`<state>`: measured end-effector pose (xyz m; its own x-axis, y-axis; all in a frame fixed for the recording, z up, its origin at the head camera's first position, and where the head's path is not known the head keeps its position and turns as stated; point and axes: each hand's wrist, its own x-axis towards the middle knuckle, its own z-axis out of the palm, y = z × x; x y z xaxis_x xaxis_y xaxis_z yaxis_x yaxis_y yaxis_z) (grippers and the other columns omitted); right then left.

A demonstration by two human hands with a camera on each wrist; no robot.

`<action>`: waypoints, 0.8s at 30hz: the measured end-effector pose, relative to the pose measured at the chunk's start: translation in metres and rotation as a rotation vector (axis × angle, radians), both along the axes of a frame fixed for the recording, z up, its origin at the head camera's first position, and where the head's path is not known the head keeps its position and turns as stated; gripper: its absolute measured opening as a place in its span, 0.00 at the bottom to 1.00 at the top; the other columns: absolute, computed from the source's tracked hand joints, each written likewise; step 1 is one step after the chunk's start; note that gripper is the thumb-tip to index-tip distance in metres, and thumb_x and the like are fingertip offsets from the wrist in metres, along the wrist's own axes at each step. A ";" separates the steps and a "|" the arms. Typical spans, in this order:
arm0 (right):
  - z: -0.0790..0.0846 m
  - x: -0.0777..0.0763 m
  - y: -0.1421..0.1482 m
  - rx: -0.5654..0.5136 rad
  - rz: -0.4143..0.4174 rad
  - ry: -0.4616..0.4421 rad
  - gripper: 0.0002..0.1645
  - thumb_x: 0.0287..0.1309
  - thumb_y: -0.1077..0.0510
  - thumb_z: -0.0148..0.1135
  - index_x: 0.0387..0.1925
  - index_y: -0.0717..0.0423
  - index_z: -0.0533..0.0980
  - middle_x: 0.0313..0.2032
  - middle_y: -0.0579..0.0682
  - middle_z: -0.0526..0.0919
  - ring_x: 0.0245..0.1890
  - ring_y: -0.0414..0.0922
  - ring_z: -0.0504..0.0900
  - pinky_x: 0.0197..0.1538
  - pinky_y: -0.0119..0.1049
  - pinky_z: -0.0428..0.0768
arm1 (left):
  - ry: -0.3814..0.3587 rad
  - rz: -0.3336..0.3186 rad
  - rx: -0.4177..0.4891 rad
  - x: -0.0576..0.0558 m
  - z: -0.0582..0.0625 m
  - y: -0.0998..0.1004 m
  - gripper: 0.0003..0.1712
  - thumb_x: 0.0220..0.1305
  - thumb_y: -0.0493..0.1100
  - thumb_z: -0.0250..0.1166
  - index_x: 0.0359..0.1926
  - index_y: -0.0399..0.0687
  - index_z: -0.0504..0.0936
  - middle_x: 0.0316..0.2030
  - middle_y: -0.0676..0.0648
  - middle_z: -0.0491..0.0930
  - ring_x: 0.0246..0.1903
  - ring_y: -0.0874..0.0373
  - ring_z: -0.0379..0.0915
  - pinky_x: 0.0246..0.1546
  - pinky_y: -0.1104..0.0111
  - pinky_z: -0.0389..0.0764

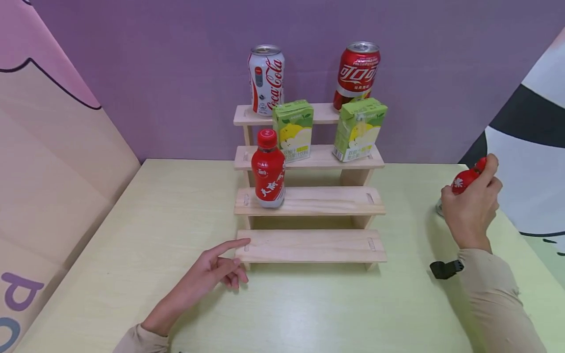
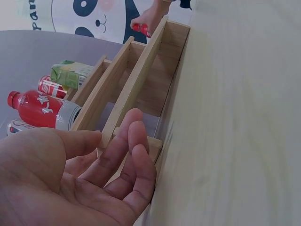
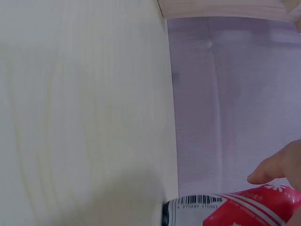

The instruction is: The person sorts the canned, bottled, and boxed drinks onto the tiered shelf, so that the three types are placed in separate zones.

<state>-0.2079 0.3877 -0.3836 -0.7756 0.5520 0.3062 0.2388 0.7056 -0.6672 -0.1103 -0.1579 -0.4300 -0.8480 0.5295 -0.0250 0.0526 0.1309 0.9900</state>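
Observation:
A stepped wooden shelf [image 1: 309, 245] with several tiers stands mid-table. My left hand [image 1: 231, 262] rests on the table, fingers relaxed, its index fingertip touching the left end of the bottom step; the left wrist view shows this hand [image 2: 113, 174] open beside the shelf [image 2: 141, 84]. At the right of the table my right hand [image 1: 474, 196] grips a small red bottle [image 1: 463, 180], tilted, just above the tabletop. In the right wrist view the same bottle [image 3: 244, 209] shows its barcode, with a fingertip [image 3: 277, 169] on it. Another red bottle [image 1: 268, 171] stands on the third step, at its left.
Two green juice cartons [image 1: 293, 130] [image 1: 359, 128] stand on the second tier. A white cola can [image 1: 266, 78] and a red cola can [image 1: 358, 73] stand on top. A purple wall is behind, printed panels at both sides. A small grey thing [image 1: 439, 208] peeks from under my right hand.

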 end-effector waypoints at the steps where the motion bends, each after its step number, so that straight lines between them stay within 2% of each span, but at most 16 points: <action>1: 0.000 -0.001 0.000 0.007 0.009 0.000 0.60 0.62 0.60 0.62 0.74 0.24 0.31 0.74 0.63 0.50 0.71 0.67 0.56 0.61 0.68 0.67 | 0.003 -0.001 -0.001 0.000 0.000 0.000 0.27 0.77 0.42 0.54 0.73 0.51 0.65 0.35 0.35 0.85 0.28 0.51 0.80 0.35 0.63 0.83; 5: -0.003 -0.003 0.000 0.031 0.014 0.014 0.59 0.63 0.59 0.62 0.75 0.25 0.32 0.74 0.64 0.52 0.70 0.68 0.59 0.60 0.69 0.67 | 0.014 -0.004 -0.003 0.000 0.001 0.000 0.27 0.77 0.42 0.53 0.73 0.50 0.64 0.34 0.35 0.85 0.28 0.52 0.79 0.34 0.63 0.83; 12: -0.007 -0.003 0.003 0.071 0.018 0.037 0.56 0.64 0.59 0.63 0.77 0.34 0.36 0.73 0.65 0.55 0.69 0.69 0.60 0.59 0.68 0.68 | 0.018 -0.008 -0.005 0.001 0.001 0.000 0.27 0.77 0.41 0.54 0.73 0.50 0.64 0.35 0.35 0.85 0.28 0.51 0.80 0.34 0.63 0.84; 18: -0.008 -0.002 0.005 0.083 0.041 0.047 0.59 0.64 0.60 0.63 0.76 0.28 0.33 0.73 0.65 0.54 0.70 0.68 0.60 0.59 0.68 0.67 | 0.019 -0.009 -0.006 0.001 0.000 -0.001 0.27 0.77 0.42 0.53 0.74 0.50 0.64 0.35 0.35 0.85 0.28 0.51 0.79 0.35 0.62 0.84; 24: -0.009 -0.001 0.007 0.084 0.059 0.057 0.60 0.63 0.61 0.63 0.76 0.27 0.33 0.73 0.65 0.54 0.70 0.68 0.60 0.59 0.68 0.67 | 0.012 -0.007 -0.007 0.001 0.001 -0.001 0.27 0.77 0.42 0.54 0.74 0.51 0.64 0.35 0.35 0.85 0.28 0.51 0.80 0.35 0.63 0.84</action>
<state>-0.2087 0.3945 -0.3922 -0.7861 0.4761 0.3941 0.1584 0.7715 -0.6162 -0.1091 -0.1588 -0.4295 -0.8443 0.5356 -0.0186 0.0651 0.1369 0.9884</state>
